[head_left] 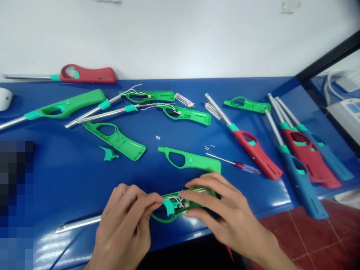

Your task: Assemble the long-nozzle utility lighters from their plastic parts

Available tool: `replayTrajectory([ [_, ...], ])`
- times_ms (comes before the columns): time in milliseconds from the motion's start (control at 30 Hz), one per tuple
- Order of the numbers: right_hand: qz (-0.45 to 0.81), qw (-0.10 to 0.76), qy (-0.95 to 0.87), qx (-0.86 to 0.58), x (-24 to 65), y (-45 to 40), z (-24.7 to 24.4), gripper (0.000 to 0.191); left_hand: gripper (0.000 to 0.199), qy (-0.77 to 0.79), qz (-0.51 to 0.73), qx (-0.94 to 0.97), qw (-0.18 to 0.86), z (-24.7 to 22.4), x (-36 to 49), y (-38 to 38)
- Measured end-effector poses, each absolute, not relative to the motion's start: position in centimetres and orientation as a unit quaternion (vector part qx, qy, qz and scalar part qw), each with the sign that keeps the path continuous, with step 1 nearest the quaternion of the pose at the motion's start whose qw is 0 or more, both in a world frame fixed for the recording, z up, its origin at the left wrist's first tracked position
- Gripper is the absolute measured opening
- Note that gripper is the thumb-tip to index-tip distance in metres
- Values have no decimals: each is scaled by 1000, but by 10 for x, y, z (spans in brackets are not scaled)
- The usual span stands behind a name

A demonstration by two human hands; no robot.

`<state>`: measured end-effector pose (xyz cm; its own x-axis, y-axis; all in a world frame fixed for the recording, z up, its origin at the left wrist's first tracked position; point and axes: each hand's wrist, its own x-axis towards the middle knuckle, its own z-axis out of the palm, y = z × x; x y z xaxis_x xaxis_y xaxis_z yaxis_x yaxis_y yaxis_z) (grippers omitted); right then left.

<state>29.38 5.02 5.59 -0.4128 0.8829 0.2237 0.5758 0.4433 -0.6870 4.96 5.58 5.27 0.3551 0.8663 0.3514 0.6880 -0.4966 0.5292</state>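
A green lighter half-shell lies open side up at the table's near edge, with white wires and a turquoise trigger inside it. My left hand is closed, thumb and forefinger pinched at the trigger's left end. A metal tube runs out to the left from behind this hand. My right hand grips the half-shell across its handle, fingertips near the wires. Its fingers hide part of the inside. Just beyond my hands rests a matching green half-shell.
Farther back lie opened green lighters with wires, a loose turquoise trigger and a screwdriver beside small screws. Red lighters and blue lighters are at the right. A white wall bounds the table's back.
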Motion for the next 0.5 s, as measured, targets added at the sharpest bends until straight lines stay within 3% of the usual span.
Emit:
replayTrajectory([
  [500, 306, 278, -772, -483, 284, 48, 61, 17, 25, 478, 291, 816, 145, 51, 47, 54],
])
